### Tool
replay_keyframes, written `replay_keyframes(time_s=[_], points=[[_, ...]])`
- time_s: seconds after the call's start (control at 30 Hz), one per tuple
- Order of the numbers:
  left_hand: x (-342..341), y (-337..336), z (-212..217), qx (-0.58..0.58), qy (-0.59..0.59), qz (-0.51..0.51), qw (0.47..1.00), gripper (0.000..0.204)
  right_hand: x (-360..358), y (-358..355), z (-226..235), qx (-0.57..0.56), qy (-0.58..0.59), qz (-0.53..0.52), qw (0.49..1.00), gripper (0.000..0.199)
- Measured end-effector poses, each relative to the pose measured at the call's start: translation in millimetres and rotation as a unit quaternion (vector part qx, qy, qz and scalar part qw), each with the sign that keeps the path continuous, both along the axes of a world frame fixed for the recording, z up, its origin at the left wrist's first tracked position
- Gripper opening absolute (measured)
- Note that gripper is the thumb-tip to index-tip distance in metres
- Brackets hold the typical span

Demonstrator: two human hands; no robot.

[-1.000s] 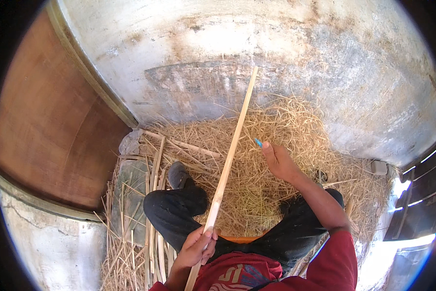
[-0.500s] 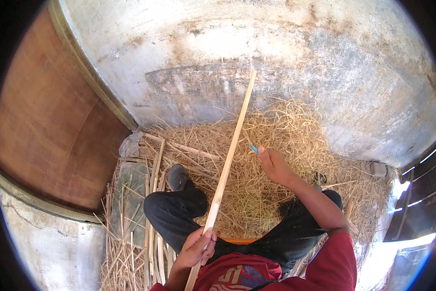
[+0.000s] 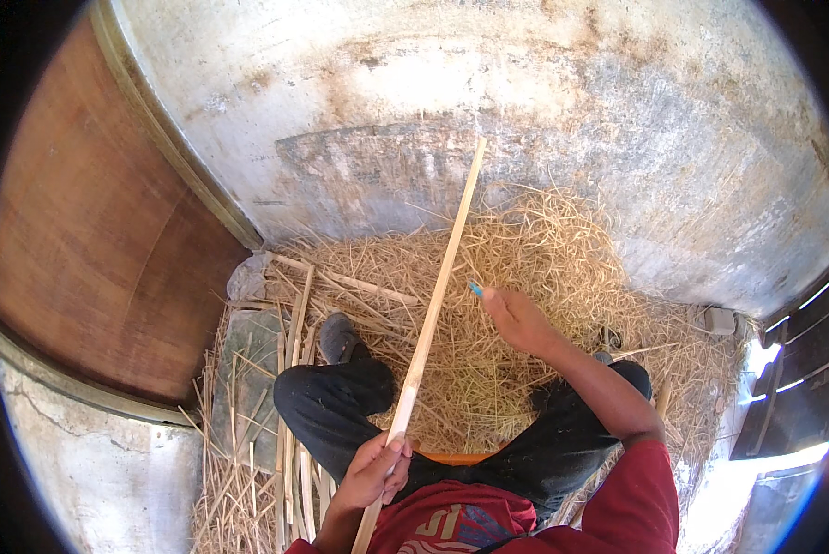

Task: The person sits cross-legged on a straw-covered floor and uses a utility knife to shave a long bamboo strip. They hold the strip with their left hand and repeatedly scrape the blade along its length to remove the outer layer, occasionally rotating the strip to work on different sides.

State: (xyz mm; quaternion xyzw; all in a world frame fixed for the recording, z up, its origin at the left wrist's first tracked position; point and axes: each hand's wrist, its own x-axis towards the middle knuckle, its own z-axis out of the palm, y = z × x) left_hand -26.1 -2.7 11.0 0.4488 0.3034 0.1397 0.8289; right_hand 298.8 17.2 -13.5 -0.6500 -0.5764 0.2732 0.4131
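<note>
My left hand is closed around the lower part of a long, pale bamboo strip, close to my red shirt. The strip slants up and away from me, its far end in front of the wall. To its right, my right hand is closed on a small tool with a blue handle; the tool's tip is too small to make out. A short gap separates this hand from the strip.
Straw-like shavings cover the floor between my legs and the stained wall. Several cut strips lie at the left beside a grey slab. A brown wooden panel stands at the far left.
My right hand has moved slightly left and nearer to me, with the blue-handled tool turned a little. The left hand and the bamboo strip stay almost in place.
</note>
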Motion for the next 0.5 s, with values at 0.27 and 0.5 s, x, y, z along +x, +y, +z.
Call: replay_keyframes(time_s=[0.27,0.5], points=[[0.5,0.2,0.3,-0.003,-0.006,-0.006,1.0,0.027,-6.3,-3.0,1.4,0.0,-0.005,0.018,1.0,0.053],[3.8,-0.2,2.3,0.008,0.011,-0.01,1.0,0.028,-6.6,-4.2,-0.3,0.023,-0.014,0.022,0.999,0.055]])
